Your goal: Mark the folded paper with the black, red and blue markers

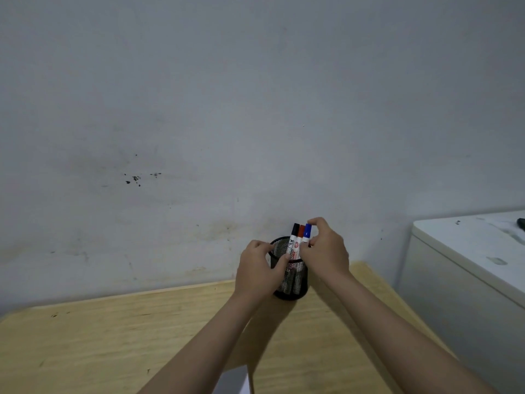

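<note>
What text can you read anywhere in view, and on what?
Black marker: dark print on the white barrel, too small and blurred to read.
Red marker: red round logo and print, unreadable.
Blue marker: barrel mostly hidden by the right hand, nothing readable.
Mesh cup, desk, wall: no text.

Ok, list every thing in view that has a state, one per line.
black marker: capped, upright in holder
red marker: capped, upright in holder
blue marker: capped, pinched by right hand
mesh pen holder: upright on table, gripped by left hand
left hand: closed on holder
right hand: closed on blue marker
paper: mostly cut off, fold unclear
</note>
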A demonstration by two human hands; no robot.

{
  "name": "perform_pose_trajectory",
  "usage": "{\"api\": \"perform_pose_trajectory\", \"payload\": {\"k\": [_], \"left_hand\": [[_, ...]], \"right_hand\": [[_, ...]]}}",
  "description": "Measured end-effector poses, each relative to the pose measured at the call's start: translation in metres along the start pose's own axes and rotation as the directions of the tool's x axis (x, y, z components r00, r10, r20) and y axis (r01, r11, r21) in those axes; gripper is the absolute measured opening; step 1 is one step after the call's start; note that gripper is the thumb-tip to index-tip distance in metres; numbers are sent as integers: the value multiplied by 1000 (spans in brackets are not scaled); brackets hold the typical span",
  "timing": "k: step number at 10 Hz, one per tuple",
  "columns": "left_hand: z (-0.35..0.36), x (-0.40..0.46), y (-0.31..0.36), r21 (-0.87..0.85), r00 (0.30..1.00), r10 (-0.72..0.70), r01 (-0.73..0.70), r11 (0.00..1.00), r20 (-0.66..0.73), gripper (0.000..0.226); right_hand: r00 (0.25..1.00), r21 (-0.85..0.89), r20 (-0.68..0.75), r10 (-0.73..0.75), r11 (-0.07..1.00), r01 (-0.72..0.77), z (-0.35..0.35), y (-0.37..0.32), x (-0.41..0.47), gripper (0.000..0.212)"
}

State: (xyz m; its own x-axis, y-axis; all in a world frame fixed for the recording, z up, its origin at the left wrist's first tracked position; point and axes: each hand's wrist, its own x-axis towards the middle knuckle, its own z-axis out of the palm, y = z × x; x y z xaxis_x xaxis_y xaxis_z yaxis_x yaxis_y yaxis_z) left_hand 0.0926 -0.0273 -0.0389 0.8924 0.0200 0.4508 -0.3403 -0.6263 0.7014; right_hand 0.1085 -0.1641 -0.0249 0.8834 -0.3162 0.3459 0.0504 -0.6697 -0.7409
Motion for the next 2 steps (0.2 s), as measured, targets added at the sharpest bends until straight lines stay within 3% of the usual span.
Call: {"api": "perform_pose_trajectory", "payload": {"k": [2], "left_hand": [[-10, -5, 8, 38, 997, 12, -15, 999, 80, 47]], "right_hand": [[998, -8, -58, -18, 1000, 18, -19, -14, -11, 60]]}}
